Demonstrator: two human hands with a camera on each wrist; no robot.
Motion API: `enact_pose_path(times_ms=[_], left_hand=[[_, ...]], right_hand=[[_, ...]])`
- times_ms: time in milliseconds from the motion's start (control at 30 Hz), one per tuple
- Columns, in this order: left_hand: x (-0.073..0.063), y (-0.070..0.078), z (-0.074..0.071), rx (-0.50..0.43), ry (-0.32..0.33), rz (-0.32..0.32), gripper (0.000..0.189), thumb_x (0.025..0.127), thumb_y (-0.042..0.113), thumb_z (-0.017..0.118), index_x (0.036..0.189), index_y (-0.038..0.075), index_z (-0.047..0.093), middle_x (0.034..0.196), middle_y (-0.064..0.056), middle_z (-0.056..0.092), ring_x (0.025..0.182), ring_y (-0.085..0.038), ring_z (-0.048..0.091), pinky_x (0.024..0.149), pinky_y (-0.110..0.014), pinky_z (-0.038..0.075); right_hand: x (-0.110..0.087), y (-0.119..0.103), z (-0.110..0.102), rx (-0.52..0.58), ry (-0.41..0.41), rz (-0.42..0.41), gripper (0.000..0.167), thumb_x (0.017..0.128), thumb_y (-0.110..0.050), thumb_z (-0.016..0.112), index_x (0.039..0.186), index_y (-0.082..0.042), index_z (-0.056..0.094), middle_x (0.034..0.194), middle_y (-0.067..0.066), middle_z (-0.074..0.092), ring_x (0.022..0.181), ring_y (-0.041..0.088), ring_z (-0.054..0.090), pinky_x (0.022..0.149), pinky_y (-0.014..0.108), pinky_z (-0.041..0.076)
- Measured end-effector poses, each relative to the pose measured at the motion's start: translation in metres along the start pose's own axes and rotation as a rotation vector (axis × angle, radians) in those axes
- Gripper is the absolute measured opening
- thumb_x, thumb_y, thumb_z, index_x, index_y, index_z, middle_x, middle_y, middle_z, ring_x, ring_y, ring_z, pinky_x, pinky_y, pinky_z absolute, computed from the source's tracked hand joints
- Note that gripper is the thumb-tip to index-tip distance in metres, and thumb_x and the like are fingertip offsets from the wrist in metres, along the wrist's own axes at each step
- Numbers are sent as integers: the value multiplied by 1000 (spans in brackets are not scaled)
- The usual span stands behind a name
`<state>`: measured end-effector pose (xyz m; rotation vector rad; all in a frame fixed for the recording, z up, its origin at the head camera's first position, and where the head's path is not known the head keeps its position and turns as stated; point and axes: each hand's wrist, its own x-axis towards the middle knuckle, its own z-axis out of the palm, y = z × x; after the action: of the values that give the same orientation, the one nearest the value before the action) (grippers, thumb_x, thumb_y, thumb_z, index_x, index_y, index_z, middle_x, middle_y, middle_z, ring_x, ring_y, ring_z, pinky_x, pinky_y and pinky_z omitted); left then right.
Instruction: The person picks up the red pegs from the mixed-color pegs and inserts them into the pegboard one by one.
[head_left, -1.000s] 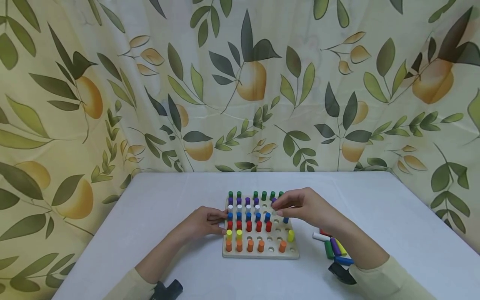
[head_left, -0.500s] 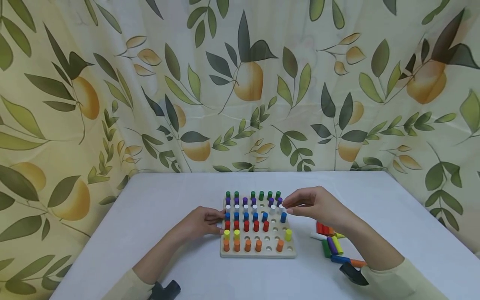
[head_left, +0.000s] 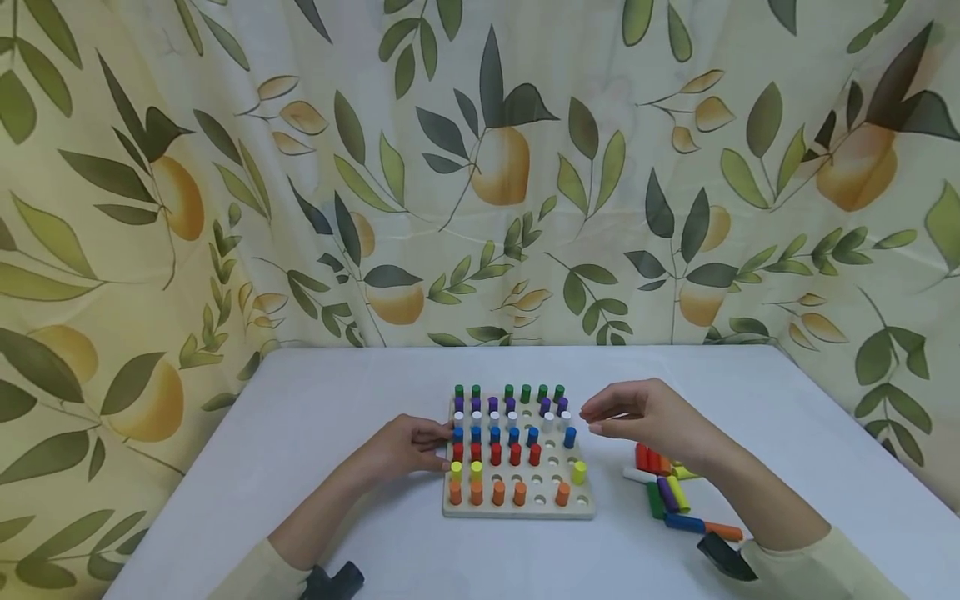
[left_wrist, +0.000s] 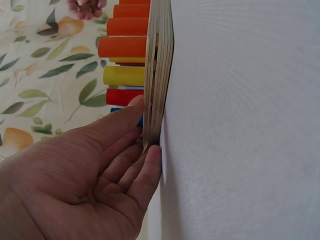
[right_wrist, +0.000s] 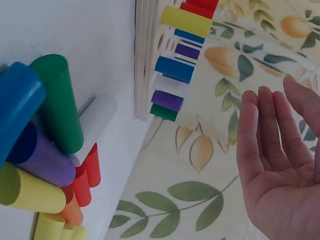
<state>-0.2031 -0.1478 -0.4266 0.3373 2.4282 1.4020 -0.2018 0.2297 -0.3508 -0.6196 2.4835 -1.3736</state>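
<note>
A wooden pegboard (head_left: 517,514) lies on the table, with rows of green, purple, white, blue, red, yellow and orange pegs. My left hand (head_left: 408,446) holds its left edge; in the left wrist view, the thumb (left_wrist: 122,120) touches the edge beside a red peg (left_wrist: 122,96) and the other fingers curl against the side. To the right of the board, my right hand (head_left: 645,417) hovers with loosely bent fingers and nothing in them. Closest to its fingertips is the white peg (head_left: 565,419) ending the white row. Bare holes show in several rows.
Loose pegs lie in a pile right of the board, below my right forearm: a white peg (head_left: 639,474), a green peg (right_wrist: 57,102), a blue peg (head_left: 684,522), an orange peg (head_left: 723,531) and several others. A leaf-patterned curtain (head_left: 480,208) hangs behind the white table (head_left: 360,375).
My right hand has drawn away to the right from the board, letting go of the white peg at the end of its row. The left hand stays at the board's edge.
</note>
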Motion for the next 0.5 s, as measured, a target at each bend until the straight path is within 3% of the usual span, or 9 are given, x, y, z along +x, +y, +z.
enact_pose_path(times_ms=[500], left_hand=[[0,1,0,16,5,-2,39,85,5,85,122,3,74,143,-15,60,129,-29,60,100,-38,53]], right_hand=[[-9,13,-8,-37,40,32,25,93,-17,79,116,-7,74,117,14,72,107,28,71,86,33,61]])
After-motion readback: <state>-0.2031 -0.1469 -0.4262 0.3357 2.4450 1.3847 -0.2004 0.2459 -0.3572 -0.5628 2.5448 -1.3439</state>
